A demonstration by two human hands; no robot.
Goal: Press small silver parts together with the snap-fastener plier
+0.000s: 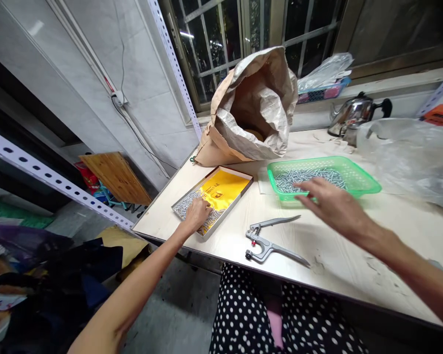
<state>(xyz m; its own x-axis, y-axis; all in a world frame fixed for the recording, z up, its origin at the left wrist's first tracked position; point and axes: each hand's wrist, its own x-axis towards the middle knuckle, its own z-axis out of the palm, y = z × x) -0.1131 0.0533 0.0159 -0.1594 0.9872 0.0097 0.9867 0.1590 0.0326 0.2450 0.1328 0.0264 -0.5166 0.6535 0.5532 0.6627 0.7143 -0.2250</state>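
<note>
My left hand (198, 212) rests in a shallow yellow-lined box lid (232, 186), its fingers curled down onto a pile of small silver metal pieces (186, 202) at the lid's near end. My right hand (327, 200) reaches with spread fingers over the near rim of a green plastic basket (362, 178) holding many small silver pieces (299, 177); nothing shows in its grip. A grey metal hand press plier (268, 241) lies on the light wooden table (354, 246) between my two hands.
A big crumpled paper sack (258, 108) stands open at the table's back. A steel kettle (350, 115) and a clear plastic bag (413, 152) are at the right. A perforated shelf post (173, 64) rises at the left corner. My polka-dot lap (280, 319) is below the edge.
</note>
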